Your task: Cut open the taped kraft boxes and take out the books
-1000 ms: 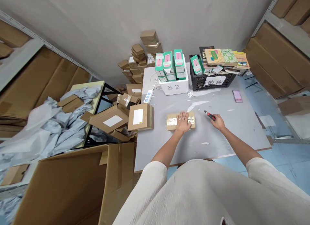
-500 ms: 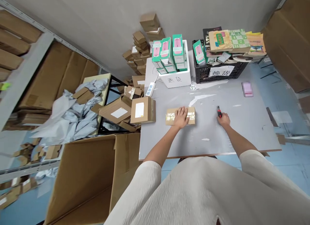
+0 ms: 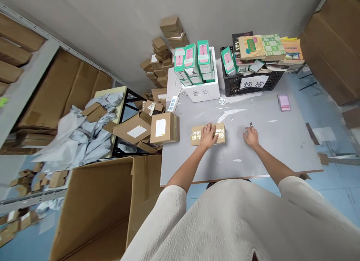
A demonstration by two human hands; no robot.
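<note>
Head view: a small, oblong brown cardboard box bound with shiny tape (image 3: 196, 136) lies on the flat grey worktop (image 3: 185, 163), the left hand (image 3: 208, 135) resting on top, fingers spread and released. At three o'clock from it, the right hand (image 3: 251, 136) covers a utility knife (image 3: 251, 124), only its dark tip showing; whether those fingers grasp it, I cannot tell. At nine o'clock stands a larger brown carton (image 3: 168, 130).

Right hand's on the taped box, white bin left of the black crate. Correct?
Wrong hand: the head view shows the left hand on the taped box. The white bin is left of the black crate, as you say.
</note>
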